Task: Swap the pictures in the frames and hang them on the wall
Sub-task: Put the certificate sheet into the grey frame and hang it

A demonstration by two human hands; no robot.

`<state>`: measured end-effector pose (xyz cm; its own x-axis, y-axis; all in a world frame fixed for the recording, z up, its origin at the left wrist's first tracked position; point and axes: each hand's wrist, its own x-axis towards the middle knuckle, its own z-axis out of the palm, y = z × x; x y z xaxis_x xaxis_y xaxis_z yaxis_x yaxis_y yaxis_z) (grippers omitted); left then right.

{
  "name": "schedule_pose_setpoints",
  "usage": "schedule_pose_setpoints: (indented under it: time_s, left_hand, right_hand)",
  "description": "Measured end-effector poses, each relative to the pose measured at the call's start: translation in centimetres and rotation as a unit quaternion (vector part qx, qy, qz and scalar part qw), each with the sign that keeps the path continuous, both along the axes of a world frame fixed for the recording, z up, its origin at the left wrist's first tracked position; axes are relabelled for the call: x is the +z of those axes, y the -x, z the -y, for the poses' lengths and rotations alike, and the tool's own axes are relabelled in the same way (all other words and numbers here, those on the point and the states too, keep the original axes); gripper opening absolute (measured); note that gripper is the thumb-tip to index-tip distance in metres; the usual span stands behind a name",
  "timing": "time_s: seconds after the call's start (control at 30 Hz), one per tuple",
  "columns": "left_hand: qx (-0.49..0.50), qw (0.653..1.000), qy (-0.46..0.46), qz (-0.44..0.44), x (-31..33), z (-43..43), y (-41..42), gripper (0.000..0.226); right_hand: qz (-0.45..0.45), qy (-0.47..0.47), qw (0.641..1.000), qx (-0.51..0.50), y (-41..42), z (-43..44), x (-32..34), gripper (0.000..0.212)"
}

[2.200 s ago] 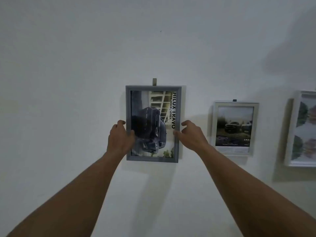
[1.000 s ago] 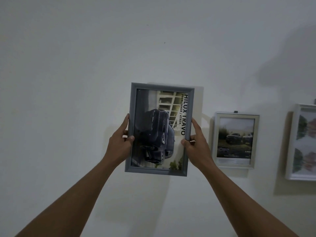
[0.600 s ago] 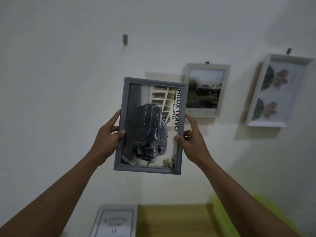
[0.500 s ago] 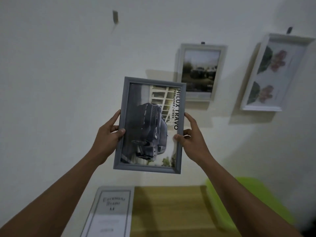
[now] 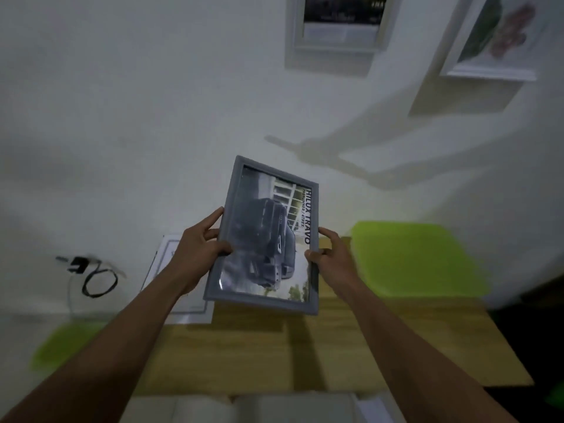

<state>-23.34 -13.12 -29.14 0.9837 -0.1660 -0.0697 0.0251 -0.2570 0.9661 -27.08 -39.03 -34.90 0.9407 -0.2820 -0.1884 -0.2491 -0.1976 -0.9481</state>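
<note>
I hold a grey picture frame (image 5: 314, 248) with a dark pickup-truck picture in it, tilted back over a wooden table (image 5: 305, 355). My left hand (image 5: 200, 251) grips its left edge with the thumb on the glass. My right hand (image 5: 332, 257) grips its right edge the same way. On the wall above hang a pale grey frame (image 5: 335, 32) with a car photo and, to its right, a white frame (image 5: 494, 38) with a flower picture.
A white printed sheet (image 5: 158, 270) leans at the table's back left. A lime-green seat (image 5: 409, 257) stands at the right, another green surface (image 5: 64, 343) at the lower left. A black plug with a looped cable (image 5: 91, 273) sits on the left wall.
The grey frame has come off its wall hook and down toward the table in both hands. My view has dropped from the wall to the tabletop.
</note>
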Motion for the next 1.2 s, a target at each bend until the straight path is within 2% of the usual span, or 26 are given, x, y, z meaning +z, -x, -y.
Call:
schedule_pose_setpoints:
  time_s: [0.1, 0.2, 0.37, 0.53, 0.73, 0.8, 0.87, 0.93, 0.97, 1.07, 1.1, 1.2]
  left_hand:
    - [0.034, 0.998, -0.040, 0.027, -1.9, 0.6, 0.6, 0.075]
    - [0.050, 0.990, -0.106, 0.078, -3.6, 1.4, 1.0, 0.072]
    - [0.011, 0.974, -0.186, 0.126, -4.9, 3.8, 2.9, 0.061]
    - [-0.030, 0.980, -0.157, 0.114, -5.3, 6.7, 4.5, 0.064]
    - [-0.103, 0.984, -0.100, 0.103, -8.2, 10.2, 6.6, 0.054]
    - [-0.078, 0.986, -0.116, 0.095, -9.4, 10.7, 6.3, 0.048]
    - [-0.019, 0.984, -0.154, 0.090, -10.7, 10.4, 5.1, 0.045]
    - [0.021, 0.977, -0.201, 0.067, -11.9, 9.3, 3.2, 0.051]
    - [0.024, 0.976, -0.216, 0.022, -12.5, 8.6, 2.2, 0.056]
    - [-0.002, 0.974, -0.154, -0.169, -14.3, 7.1, -0.5, 0.074]
    - [-0.019, 0.970, -0.125, -0.207, -14.9, 6.8, -1.0, 0.078]
    - [-0.030, 0.971, -0.130, -0.197, -16.2, 6.3, -1.7, 0.090]
  right_hand:
    - [-0.044, -0.001, 0.999, 0.018, -0.5, -0.9, -2.7, 0.057]
    - [-0.027, 0.029, 0.999, 0.032, -2.0, -2.1, -3.7, 0.056]
    - [-0.004, -0.097, 0.994, 0.041, -4.4, -4.4, -0.4, 0.057]
    - [0.001, -0.111, 0.994, 0.013, -4.6, -3.3, -0.4, 0.073]
    - [-0.003, -0.031, 0.999, -0.029, -3.5, 0.2, -2.0, 0.062]
    - [-0.010, -0.027, 0.999, -0.031, -3.0, 1.7, -2.9, 0.061]
    - [-0.020, -0.070, 0.997, -0.024, -2.7, 3.2, -4.0, 0.061]
    - [-0.044, -0.112, 0.993, -0.018, -2.3, 4.6, -5.0, 0.064]
    - [-0.052, -0.122, 0.991, -0.016, -2.2, 5.3, -5.7, 0.066]
    - [-0.069, -0.155, 0.985, -0.006, -2.1, 6.3, -7.3, 0.071]
    - [-0.079, -0.158, 0.984, -0.007, -2.3, 6.5, -7.8, 0.070]
    - [-0.112, -0.137, 0.984, 0.005, -2.8, 6.8, -9.2, 0.070]
